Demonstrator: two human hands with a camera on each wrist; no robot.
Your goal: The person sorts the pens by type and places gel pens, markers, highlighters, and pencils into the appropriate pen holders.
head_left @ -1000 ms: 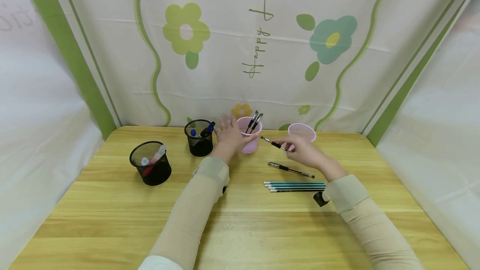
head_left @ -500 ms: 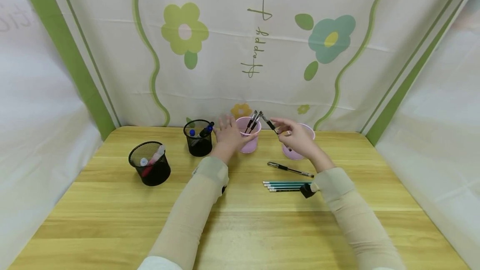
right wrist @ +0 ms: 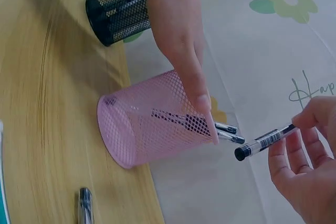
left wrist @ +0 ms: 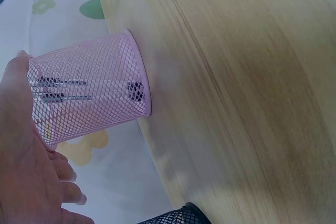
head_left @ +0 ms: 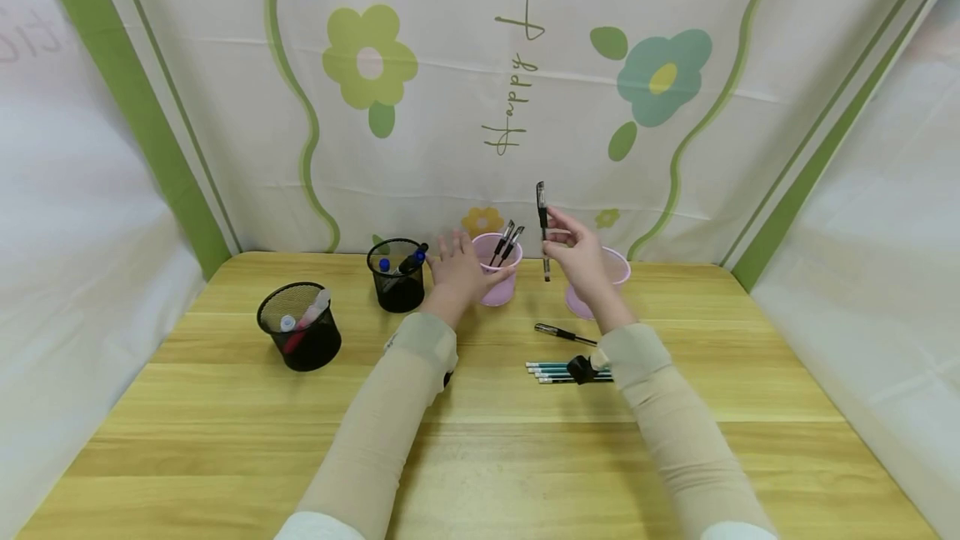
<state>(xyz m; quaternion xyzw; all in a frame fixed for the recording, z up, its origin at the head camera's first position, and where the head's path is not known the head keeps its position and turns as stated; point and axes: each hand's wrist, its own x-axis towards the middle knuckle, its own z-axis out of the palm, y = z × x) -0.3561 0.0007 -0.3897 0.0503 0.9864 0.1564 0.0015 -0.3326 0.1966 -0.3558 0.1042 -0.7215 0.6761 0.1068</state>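
My left hand (head_left: pixel 457 277) rests at the rim of a pink mesh pen cup (head_left: pixel 497 294), its fingers spread straight and its thumb lying along the rim. Two black gel pens (head_left: pixel 508 245) lean inside this cup. To the right of it, my right hand (head_left: pixel 581 257) pinches another gel pen (head_left: pixel 542 207) between thumb and fingers, held almost upright above the table. In the right wrist view, the dark end of the held pen (right wrist: pixel 265 142) points towards the cup's mouth, close to the two pens' ends.
A second pink cup (head_left: pixel 621 272) stands behind the right hand. One gel pen (head_left: pixel 562 333) and several green pencils (head_left: pixel 551 373) lie on the table, partly covered by the right wrist. Two black mesh cups, one nearer (head_left: pixel 311 344) and one farther (head_left: pixel 400 297), hold markers at left.
My right hand has moved left and up towards the cup under my left hand, turning the pen from slanted to nearly upright. My left hand has stayed in place.
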